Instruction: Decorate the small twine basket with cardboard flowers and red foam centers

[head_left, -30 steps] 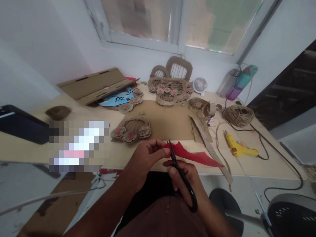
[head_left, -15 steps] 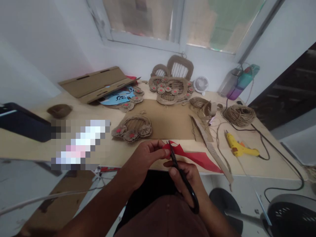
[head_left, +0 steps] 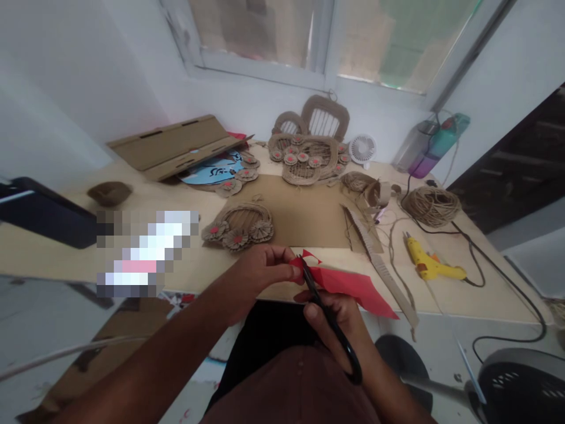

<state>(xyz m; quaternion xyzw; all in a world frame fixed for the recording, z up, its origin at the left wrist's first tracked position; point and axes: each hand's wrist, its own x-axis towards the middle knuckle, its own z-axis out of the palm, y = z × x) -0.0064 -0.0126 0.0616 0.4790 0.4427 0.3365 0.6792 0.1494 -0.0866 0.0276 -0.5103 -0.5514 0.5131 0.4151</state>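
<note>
Between the thumb and fingers of my left hand [head_left: 269, 268] is one end of a strip of red paper [head_left: 357, 288], which stretches off to the right past the table's front edge. My right hand [head_left: 335, 321] is closed around black-handled scissors [head_left: 333, 324]. Their blades point up and left, meeting the red paper right by my left fingertips. Just beyond my left hand lies a twine-wrapped piece [head_left: 238, 227] with pleated paper flowers that have red centres. It rests partly on a flat cardboard sheet [head_left: 309, 215].
To the right lie a yellow glue gun [head_left: 432, 262] with its cord, a corrugated cardboard strip [head_left: 382, 268] and a ball of twine [head_left: 432, 206]. More twine-wrapped flower pieces [head_left: 309, 156] and a small white fan [head_left: 362, 149] stand at the back. A dark phone-like device [head_left: 48, 212] is at left.
The scissor blades have shifted slightly on the red paper, and its loose strip has turned to show more of its face. Both hands keep their hold; the view has tilted a little.
</note>
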